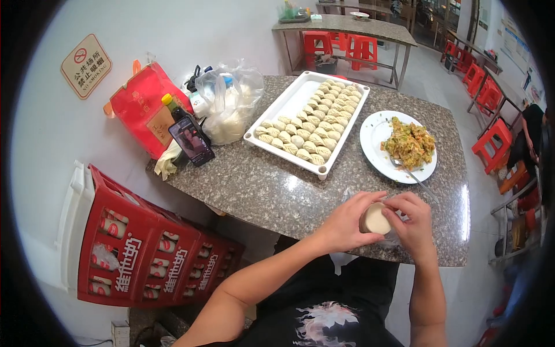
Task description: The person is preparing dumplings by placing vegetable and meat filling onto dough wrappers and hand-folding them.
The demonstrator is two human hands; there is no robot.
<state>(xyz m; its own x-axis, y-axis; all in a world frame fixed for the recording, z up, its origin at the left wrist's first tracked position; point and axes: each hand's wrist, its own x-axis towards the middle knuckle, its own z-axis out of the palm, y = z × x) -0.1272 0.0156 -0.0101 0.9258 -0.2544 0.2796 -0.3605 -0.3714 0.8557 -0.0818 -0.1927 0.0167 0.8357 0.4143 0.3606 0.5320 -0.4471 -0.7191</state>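
Observation:
Near the front edge of the table, my left hand (pixel 347 222) curls around a stack of round dumpling wrappers (pixel 377 220), its thumb below and fingers above. My right hand (pixel 411 225) has its thumb and fingertips pinched at the right rim of the same stack; whether one wrapper is lifted there is hard to see. Just beyond my hands is a white plate (pixel 369 145) of chopped filling (pixel 409 143), with a metal spoon (pixel 418 180) resting in it. A white plastic tray (pixel 284 100) farther left carries rows of pleated dumplings (pixel 316 126).
A phone (pixel 190 141) leans against a dark bottle with a yellow cap (pixel 167 99). Beside them stand a red bag (pixel 143 104) and clear plastic bags (pixel 232 108). Red bottle crates (pixel 147 243) flank the granite-patterned table (pixel 260 191). Another person (pixel 531 134) is at far right, near red stools (pixel 492 145).

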